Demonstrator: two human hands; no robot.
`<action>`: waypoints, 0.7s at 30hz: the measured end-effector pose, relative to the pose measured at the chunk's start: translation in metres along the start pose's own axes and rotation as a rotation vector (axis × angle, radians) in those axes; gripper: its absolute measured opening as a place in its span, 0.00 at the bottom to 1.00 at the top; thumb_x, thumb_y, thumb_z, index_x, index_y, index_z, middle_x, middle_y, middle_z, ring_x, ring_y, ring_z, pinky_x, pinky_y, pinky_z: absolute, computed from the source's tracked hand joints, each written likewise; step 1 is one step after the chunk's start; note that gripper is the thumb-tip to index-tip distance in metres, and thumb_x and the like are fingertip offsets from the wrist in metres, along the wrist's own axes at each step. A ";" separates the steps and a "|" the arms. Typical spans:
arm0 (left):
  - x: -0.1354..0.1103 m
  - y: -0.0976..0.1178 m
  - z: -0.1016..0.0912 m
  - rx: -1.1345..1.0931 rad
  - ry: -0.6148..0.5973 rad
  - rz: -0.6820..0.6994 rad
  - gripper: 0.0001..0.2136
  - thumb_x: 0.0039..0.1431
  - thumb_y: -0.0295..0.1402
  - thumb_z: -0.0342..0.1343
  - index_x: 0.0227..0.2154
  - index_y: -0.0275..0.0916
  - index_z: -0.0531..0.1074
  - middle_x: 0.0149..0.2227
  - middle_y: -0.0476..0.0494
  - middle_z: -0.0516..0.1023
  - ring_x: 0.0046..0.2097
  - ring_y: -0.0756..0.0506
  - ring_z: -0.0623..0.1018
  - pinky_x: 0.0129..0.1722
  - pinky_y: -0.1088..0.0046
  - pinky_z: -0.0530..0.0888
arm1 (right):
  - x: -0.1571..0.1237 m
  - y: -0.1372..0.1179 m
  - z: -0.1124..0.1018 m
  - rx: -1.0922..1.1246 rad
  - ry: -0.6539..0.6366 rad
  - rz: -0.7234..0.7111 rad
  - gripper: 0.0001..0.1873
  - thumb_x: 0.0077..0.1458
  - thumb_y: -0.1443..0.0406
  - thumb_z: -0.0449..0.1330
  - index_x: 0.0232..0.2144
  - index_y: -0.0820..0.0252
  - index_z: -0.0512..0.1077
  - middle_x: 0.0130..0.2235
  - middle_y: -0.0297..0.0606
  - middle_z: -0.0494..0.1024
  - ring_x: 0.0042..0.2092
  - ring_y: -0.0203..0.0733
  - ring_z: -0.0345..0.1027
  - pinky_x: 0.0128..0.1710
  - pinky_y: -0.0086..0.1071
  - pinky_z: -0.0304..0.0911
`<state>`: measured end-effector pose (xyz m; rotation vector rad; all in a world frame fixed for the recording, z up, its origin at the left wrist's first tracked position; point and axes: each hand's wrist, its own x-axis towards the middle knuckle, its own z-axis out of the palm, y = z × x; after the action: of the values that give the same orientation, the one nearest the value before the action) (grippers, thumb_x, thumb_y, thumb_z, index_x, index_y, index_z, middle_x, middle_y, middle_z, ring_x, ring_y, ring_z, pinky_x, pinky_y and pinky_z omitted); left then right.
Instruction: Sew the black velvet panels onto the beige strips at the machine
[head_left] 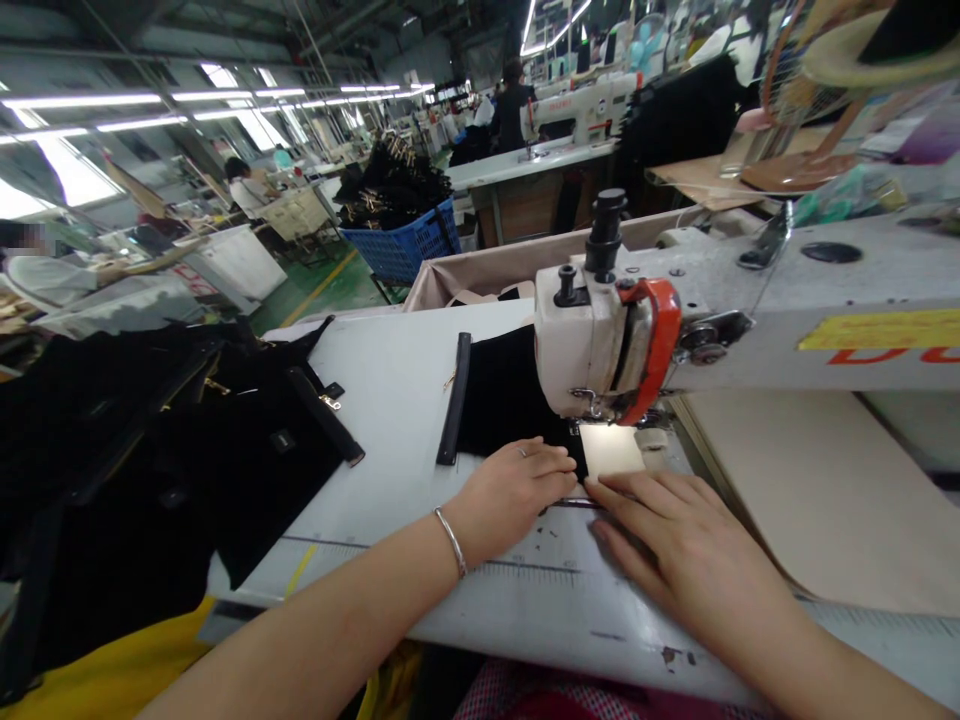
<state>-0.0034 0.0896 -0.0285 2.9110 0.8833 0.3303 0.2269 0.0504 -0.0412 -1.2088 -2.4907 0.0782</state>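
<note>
A black fabric piece (499, 390) with a zipper strip along its left edge lies on the white machine table, partly under the head of a sewing machine (577, 350). My left hand (517, 495), with a silver bangle at the wrist, is closed at the front edge of this fabric, fingers bent together; its thumb is mostly hidden. My right hand (675, 530) lies beside it, fingers stretched out and thumb apart. Its fingertips touch the near edge of the work, by a small cream piece (611, 450) lit under the needle area. The needle itself is hidden.
Black fabric pieces with zippers (277, 440) are heaped at the left. Behind the table stands a fabric-lined bin (450, 275), and beyond it a blue crate (405, 240) piled with black pieces. A beige panel (825, 480) lies at the right. Other people sit at far stations.
</note>
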 end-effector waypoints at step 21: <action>0.032 -0.039 0.007 -0.014 0.052 -0.179 0.10 0.64 0.26 0.50 0.43 0.38 0.74 0.48 0.45 0.76 0.50 0.46 0.74 0.54 0.68 0.70 | 0.031 0.013 0.017 -0.116 0.030 0.071 0.21 0.62 0.58 0.51 0.54 0.61 0.65 0.52 0.45 0.72 0.48 0.50 0.66 0.46 0.45 0.60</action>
<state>0.0032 0.1397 -0.0349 2.7954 1.1346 0.3965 0.2126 0.0843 -0.0507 -1.3351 -2.4555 -0.0665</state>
